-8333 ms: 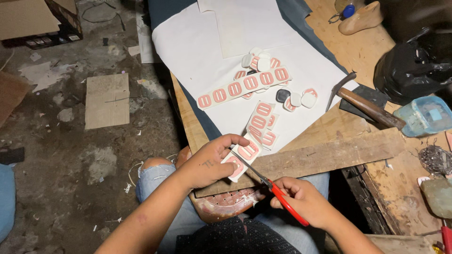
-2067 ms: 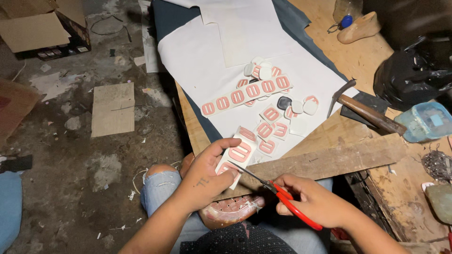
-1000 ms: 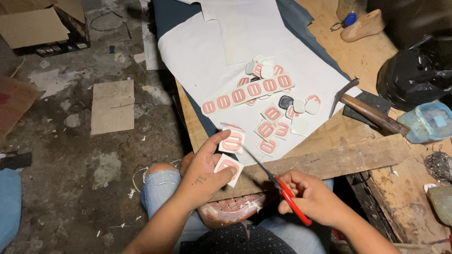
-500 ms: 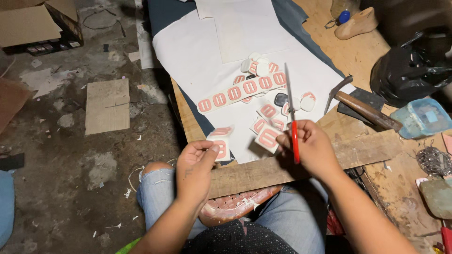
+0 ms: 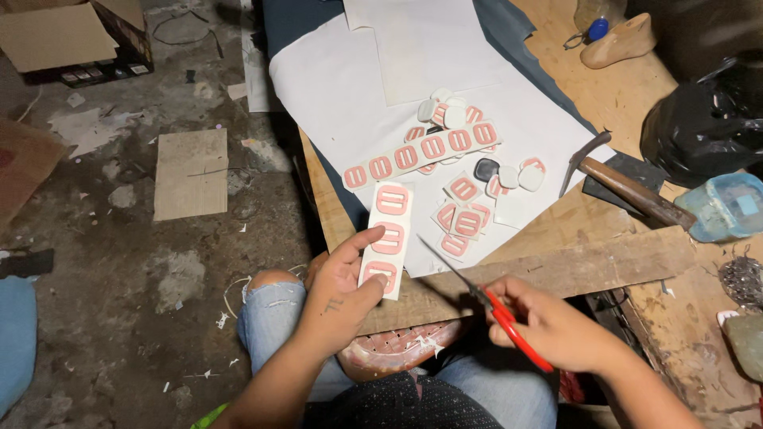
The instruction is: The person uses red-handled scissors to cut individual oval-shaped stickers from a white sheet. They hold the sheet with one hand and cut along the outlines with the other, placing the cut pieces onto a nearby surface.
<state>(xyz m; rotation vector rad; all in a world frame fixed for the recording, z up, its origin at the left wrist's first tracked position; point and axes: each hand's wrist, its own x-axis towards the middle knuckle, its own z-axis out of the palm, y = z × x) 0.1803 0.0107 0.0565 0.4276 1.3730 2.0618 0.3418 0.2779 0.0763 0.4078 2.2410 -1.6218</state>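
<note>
My left hand (image 5: 342,282) pinches the lower end of a white strip (image 5: 388,234) printed with three pink oval-in-square labels, held upright over the table's front edge. My right hand (image 5: 548,326) grips red-handled scissors (image 5: 485,298), blades pointing up-left toward the strip, a little apart from it. On a white paper sheet (image 5: 358,79) lie a longer strip of pink labels (image 5: 421,151), several cut single labels (image 5: 465,210) and small white pieces (image 5: 445,111).
A hammer (image 5: 628,187) lies right of the sheet, with a wooden plank (image 5: 604,262) in front of it. A black bag (image 5: 699,119), a blue plastic box (image 5: 727,206) and a wooden shoe last (image 5: 616,44) sit further right. Cardboard pieces (image 5: 191,171) lie on the dirty floor at left.
My right hand has come back from the label pile to the table's front edge with the scissors. My left hand now holds a fresh three-label strip upright.
</note>
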